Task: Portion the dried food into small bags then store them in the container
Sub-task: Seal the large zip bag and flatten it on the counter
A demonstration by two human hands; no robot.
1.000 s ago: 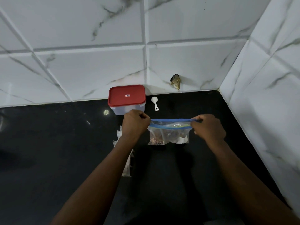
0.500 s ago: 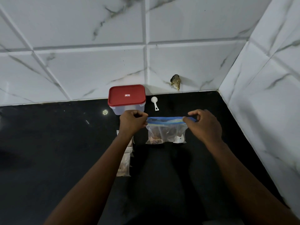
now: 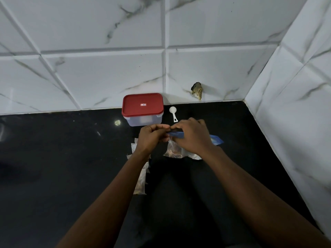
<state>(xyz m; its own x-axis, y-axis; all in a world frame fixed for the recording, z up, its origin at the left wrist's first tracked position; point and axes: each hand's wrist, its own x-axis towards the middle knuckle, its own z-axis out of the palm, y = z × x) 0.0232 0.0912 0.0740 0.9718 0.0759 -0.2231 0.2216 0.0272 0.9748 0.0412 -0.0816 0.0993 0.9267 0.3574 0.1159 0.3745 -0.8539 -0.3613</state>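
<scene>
Left hand (image 3: 152,138), right hand (image 3: 193,138): fingers pinch blue seal of zip bag (image 3: 174,152). Filled small bags (image 3: 141,183) at its 7 o'clock; container (image 3: 142,110) at 11 o'clock, lidded. Storing not yet done.

Your two bare forearms reach in from the lower edge and converge toward the middle. Your left hand (image 3: 152,138) is curled, thumb pressed against fingertips, pinching the left end of the bag (image 3: 172,152) at its top strip. Your right hand (image 3: 192,138) lies back-up over that strip, its fingers (image 3: 180,124) bent and pinching just beside the left hand's. The two hands almost touch.
</scene>
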